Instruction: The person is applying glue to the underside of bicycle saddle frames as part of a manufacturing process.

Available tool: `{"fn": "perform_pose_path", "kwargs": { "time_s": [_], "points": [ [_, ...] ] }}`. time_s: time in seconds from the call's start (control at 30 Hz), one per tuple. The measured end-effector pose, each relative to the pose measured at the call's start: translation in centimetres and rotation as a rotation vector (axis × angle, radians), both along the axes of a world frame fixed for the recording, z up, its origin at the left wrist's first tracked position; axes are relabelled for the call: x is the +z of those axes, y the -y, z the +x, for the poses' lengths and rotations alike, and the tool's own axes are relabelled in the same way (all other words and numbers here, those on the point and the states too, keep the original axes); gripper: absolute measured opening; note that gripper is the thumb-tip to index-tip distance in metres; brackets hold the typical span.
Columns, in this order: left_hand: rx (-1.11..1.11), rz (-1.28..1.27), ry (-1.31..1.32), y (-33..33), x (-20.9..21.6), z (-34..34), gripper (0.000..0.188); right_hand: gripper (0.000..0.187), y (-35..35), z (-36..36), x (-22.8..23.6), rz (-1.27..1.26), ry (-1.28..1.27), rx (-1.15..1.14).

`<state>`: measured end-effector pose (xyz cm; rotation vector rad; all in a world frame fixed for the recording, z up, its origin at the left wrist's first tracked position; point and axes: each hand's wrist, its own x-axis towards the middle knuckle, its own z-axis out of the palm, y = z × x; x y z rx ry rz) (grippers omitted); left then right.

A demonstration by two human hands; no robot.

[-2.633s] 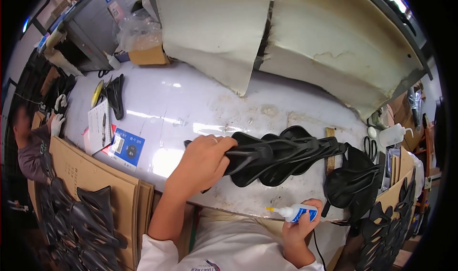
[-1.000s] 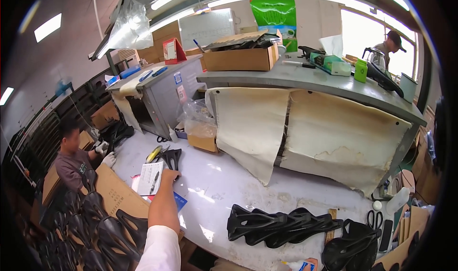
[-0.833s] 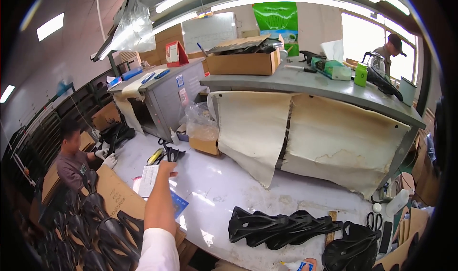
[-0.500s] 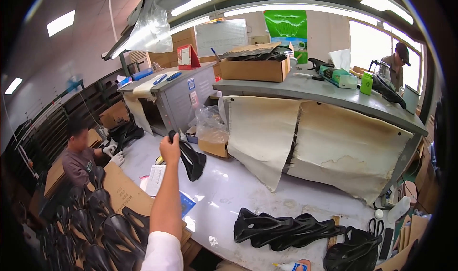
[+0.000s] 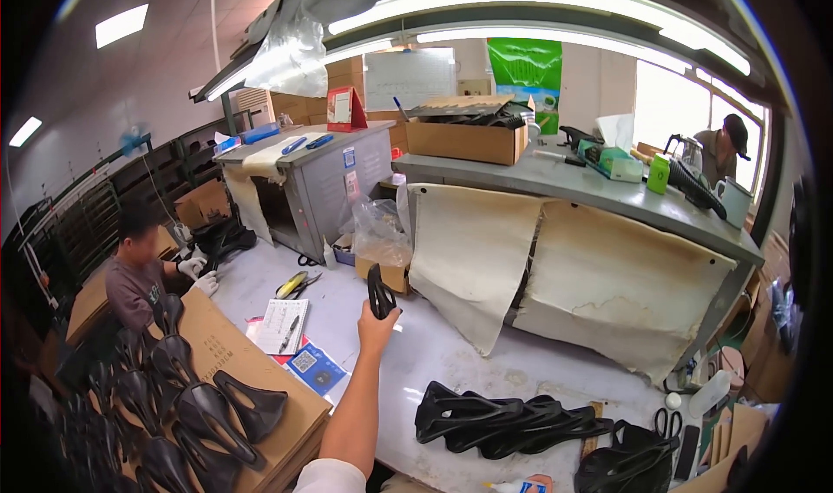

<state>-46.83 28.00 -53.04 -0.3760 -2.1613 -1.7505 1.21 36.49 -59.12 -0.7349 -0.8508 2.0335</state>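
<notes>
— What did I have hold of?
— My left hand (image 5: pixel 375 321) had its fingers closed round a black saddle shell (image 5: pixel 380 292), lifted above the white bench (image 5: pixel 451 354); my right hand (image 5: pixel 540 482) barely showed, grip unclear.
— Handling?
— It looked light, stiff, slick plastic; grip the narrow waist. Open bench ahead, the stacked shells (image 5: pixel 503 413) to the right, hanging sheets (image 5: pixel 468 267) beyond.

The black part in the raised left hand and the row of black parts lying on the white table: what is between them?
In the head view, only bare white table separates the black part held in the left hand from the row of black parts.
</notes>
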Motion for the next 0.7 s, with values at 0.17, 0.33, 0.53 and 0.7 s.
{"fn": "perform_pose_path", "kwargs": {
  "time_s": [0.17,0.33,0.53,0.7],
  "points": [
    [-0.028,0.394,0.056,0.3,1.8,-0.2,0.042,0.021,0.3,0.3,1.4,-0.009,-0.039,0.053],
    [-0.399,0.889,0.195,2.4,11.3,4.4,0.036,0.022,0.1,0.8,0.5,-0.052,-0.011,-0.026],
    [-0.302,0.744,0.025,5.3,14.6,6.8,0.05,0.021,-1.1,-1.2,1.7,-0.075,-0.053,0.039],
    [-0.485,0.83,-0.008,6.4,14.4,13.0,0.067,0.023,-0.4,0.3,1.3,-0.118,0.056,-0.041]
  ]
}}
